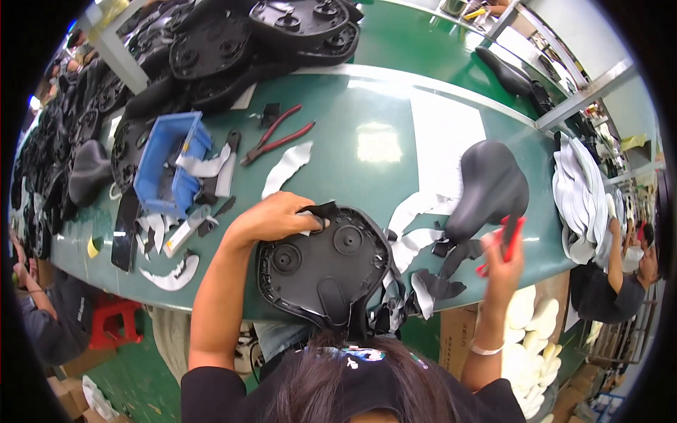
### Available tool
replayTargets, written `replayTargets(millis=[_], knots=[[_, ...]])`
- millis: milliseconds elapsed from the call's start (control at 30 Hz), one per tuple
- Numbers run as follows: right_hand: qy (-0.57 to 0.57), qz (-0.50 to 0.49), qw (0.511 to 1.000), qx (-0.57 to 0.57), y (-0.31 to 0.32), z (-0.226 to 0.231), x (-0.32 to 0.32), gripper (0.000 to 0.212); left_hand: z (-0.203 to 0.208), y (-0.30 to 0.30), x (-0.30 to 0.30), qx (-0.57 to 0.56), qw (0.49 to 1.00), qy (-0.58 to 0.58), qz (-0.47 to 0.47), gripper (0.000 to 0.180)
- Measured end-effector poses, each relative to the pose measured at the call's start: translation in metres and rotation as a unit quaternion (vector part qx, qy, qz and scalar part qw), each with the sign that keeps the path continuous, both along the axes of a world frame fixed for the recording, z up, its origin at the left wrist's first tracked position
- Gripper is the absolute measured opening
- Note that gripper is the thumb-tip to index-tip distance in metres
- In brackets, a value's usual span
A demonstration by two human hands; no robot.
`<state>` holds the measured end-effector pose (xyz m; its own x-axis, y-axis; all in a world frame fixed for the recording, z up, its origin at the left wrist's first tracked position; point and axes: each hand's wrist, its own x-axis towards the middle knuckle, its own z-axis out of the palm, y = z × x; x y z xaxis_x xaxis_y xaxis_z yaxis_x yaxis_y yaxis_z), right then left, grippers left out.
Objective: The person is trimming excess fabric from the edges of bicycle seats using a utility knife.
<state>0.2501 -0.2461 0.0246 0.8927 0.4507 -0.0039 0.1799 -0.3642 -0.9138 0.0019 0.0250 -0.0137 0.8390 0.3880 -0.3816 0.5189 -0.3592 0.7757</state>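
Note:
A black bicycle saddle point(321, 264) lies upside down at the near edge of the green table, its ribbed plastic underside showing two round mounts. My left hand point(278, 215) grips its far left rim, fingers closed on a loose flap of black cover material point(323, 209). Off to the right, my right hand point(502, 257) is closed around a red-and-black hand tool point(510, 236), raised apart from the saddle. Motion blur hides the tool's exact kind. Beyond that hand sits a finished-looking black saddle point(486, 187), smooth side up. Black and white scraps point(434, 285) lie between the two saddles.
Red-handled pliers point(278, 135) lie beyond my left hand, near a blue bin point(159, 166) holding scraps. Black saddles point(211, 53) are piled at the far left. White curved pieces point(582, 197) are stacked at right. Other people sit at both sides. Cream pads point(539, 321) fill a container below.

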Motion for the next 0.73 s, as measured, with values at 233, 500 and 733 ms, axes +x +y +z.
replayTargets(millis=[233,500,733], knots=[[-0.008,0.009,0.992,0.128,-0.009,-0.029,0.219,0.034,-0.009,0.040,0.123,-0.025,0.907,-0.292,0.302,0.032],[0.202,0.170,0.955,0.135,0.002,-0.035,0.211,0.040,-0.040,-0.132,0.100,0.080,0.908,-0.219,-0.347,0.014],[0.079,0.264,0.948,0.160,0.046,-0.018,0.079,0.071,-0.016,-0.065,0.036,-0.186,0.939,-0.215,0.192,0.014]])
